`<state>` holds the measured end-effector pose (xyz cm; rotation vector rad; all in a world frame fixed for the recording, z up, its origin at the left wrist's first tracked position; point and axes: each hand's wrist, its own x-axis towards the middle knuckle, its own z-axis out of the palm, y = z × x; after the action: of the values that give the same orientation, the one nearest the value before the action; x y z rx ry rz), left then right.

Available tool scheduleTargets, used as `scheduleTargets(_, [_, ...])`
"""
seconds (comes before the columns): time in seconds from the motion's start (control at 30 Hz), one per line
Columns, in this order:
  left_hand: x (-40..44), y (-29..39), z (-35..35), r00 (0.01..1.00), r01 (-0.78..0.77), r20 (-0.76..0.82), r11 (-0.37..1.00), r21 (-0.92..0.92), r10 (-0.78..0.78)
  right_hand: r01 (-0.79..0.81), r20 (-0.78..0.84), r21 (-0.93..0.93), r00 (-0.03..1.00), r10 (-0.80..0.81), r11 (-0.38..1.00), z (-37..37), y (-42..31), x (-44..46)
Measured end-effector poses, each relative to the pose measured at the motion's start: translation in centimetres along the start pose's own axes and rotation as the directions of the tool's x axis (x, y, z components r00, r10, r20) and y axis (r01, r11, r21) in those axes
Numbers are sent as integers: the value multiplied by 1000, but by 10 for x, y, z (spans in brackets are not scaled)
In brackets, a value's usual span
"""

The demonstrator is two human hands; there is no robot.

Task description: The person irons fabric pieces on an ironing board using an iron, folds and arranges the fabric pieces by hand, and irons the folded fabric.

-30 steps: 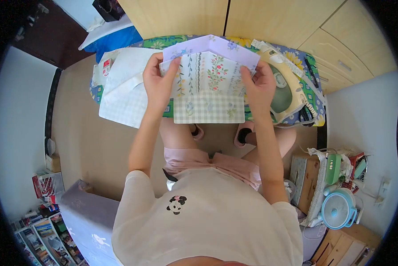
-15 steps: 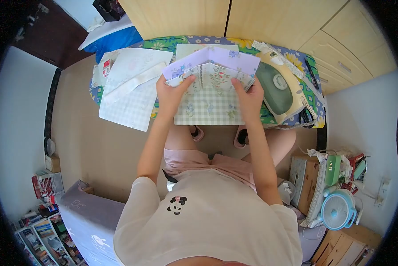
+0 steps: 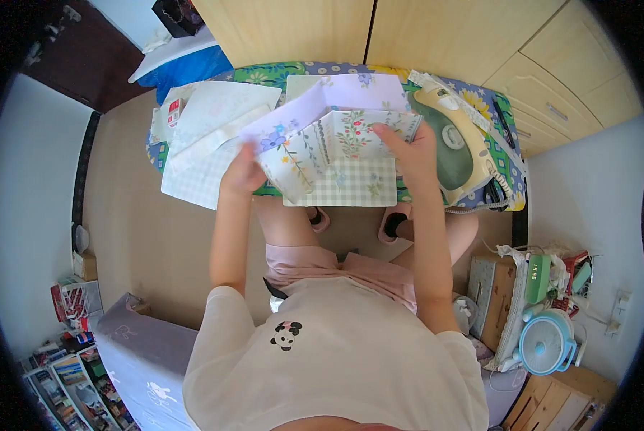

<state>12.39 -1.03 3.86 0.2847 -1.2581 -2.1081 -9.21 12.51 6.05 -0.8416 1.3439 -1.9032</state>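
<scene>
While our right grip (image 3: 414,152) is clamped on the folded lilac-and-floral sheet (image 3: 352,136), our left grip (image 3: 244,172) blurs at its left edge; closure: we cannot tell. Sheet located above a checked sheet (image 3: 345,190) on the counter (image 3: 259,75).

Along the top of the frame stand pale wood-grain cabinets (image 3: 286,32), with drawers (image 3: 577,104) bearing slim handles (image 3: 557,112) at upper right; a dark brown door (image 3: 85,57) stands at the upper left, and to its right a black bag (image 3: 178,18) sits above bright blue material (image 3: 193,72); at lower left, a packed bookshelf (image 3: 78,388) stands near a lilac-grey cover (image 3: 150,359) with white motifs (image 3: 162,393); at right, a green digital clock (image 3: 538,278) with lit digits (image 3: 535,271) stands just above a round light-blue device (image 3: 546,343); a slatted wooden crate (image 3: 552,399) lies below that, toward the lower right corner, and a wall socket (image 3: 618,312) shows near the right edge.
</scene>
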Motion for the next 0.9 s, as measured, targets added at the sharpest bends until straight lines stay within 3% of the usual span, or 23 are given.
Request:
scheduleTargets(0.03, [2, 5, 1, 989, 55, 147, 934, -354, -2, 11, 54, -52, 999, -8, 999, 1, -12, 1])
scheduleTargets(0.07, [9, 10, 2, 956, 233, 283, 775, -587, -73, 24, 108, -104, 994, -12, 994, 1, -23, 2])
scheduleTargets(0.1, [15, 14, 5, 957, 232, 281, 776, -587, -73, 22, 110, -103, 994, -11, 994, 1, -32, 3])
scheduleTargets(0.17, [23, 21, 9, 860, 399, 504, 725, -562, -82, 63, 240, -275, 971, 5, 959, 0, -49, 5])
scheduleTargets(0.23, [26, 36, 21, 831, 430, 544, 755, -495, -117, 91, 277, -359, 961, 12, 929, 0, -63, 9])
scheduleTargets(0.3, [30, 48, 28, 811, 424, 505, 892, -158, -295, 124, 307, -440, 952, 20, 889, 0, -73, 12])
scheduleTargets(0.33, [29, 57, 36, 811, 423, 505, 892, -159, -295, 180, 354, -459, 935, -6, 870, 0, -76, 13])
scheduleTargets(0.37, [26, 66, 45, 835, 375, 392, 921, 108, -386, 236, 401, -474, 915, -30, 849, 0, -80, 14])
scheduleTargets(0.4, [25, 73, 51, 861, 331, 255, 867, 372, -439, 237, 402, -474, 915, -31, 848, 1, -84, 15])
scheduleTargets(0.43, [27, 74, 55, 862, 331, 255, 867, 373, -438, 269, 440, -512, 898, -20, 816, 2, -88, 16])
scheduleTargets(0.5, [35, 72, 62, 826, 254, 235, 710, 656, -512, 302, 479, -545, 878, -6, 782, 3, -91, 18])
scheduleTargets(0.53, [37, 71, 62, 827, 255, 233, 711, 656, -511, 317, 494, -568, 869, 7, 759, 3, -92, 20])
scheduleTargets(0.6, [40, 67, 60, 796, 426, 61, 628, 652, -603, 334, 512, -590, 859, 21, 735, 4, -93, 24])
scheduleTargets(0.77, [41, 74, 68, 807, 434, 89, 689, 581, -584, 501, 553, -625, 826, -113, 599, 8, -95, 28])
scheduleTargets(0.9, [43, 70, 68, 822, 420, 122, 736, 531, -557, 530, 572, -633, 812, -120, 565, 12, -95, 30])
